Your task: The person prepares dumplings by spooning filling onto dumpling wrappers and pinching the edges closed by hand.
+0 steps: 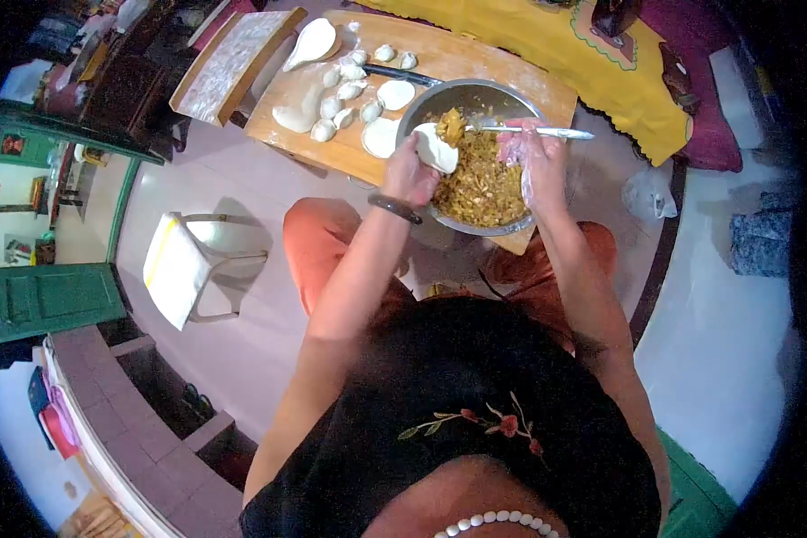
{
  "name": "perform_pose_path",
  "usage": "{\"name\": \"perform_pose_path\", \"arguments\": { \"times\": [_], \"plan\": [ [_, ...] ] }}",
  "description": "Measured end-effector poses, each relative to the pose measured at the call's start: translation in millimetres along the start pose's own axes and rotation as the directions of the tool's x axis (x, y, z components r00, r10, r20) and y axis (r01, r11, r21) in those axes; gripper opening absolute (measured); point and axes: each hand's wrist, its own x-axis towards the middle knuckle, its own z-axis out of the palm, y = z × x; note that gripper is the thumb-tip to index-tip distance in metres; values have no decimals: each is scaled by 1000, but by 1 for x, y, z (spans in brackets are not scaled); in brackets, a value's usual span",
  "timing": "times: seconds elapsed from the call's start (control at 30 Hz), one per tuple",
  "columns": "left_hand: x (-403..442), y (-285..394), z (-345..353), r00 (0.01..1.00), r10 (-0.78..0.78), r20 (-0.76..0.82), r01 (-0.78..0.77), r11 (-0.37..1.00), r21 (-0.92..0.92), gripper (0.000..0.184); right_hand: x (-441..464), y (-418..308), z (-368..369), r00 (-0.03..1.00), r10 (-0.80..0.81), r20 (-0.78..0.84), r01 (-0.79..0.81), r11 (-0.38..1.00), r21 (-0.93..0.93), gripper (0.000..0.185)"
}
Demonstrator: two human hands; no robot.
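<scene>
- Gripping a slim utensil (567, 133) in the right hand (540, 163), above the bowl (477, 97); long axis nearly crosswise, loaded end pointing to 9 o'clock, bare end to 3.
- Bearing on that end a lump of filling (451, 127), at the 1 o'clock edge of the dough wrapper (437, 152); cannot tell whether touching.
- Pinching that wrapper by its edge in the left hand (411, 175), at the bowl's 9 o'clock side; tilted, long axis from 11 to 5.
- Keeping both hands apart, each closed on its own item.
- Lying toward 10 o'clock on the wooden table (547, 90): dumplings (330, 108), flat wrappers (381, 137).
- Draped at 2 o'clock: a yellow cloth (659, 108).
</scene>
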Motion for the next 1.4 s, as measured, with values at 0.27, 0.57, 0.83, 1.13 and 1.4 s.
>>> {"name": "perform_pose_path", "arguments": {
  "times": [0.27,0.57,0.83,1.13,1.4],
  "plan": [
    [-25,-10,29,977,-173,128,174,985,4,38,-29,0,-21,962,-203,182,239,950,-203,24],
    [-50,12,65,944,-328,-41,329,944,33,33,-42,3,-42,871,-354,341,412,904,-112,21],
    [16,0,-18,616,-501,608,661,749,-53,38,-45,-2,-56,860,-329,389,436,870,-230,22],
    [3,-41,33,974,-196,114,217,954,-208,40,-54,5,-30,957,-271,103,290,897,-334,22],
    [6,-56,31,995,-68,74,88,949,-303,35,-67,19,-19,746,-490,451,653,403,-641,28]
  ]
}}
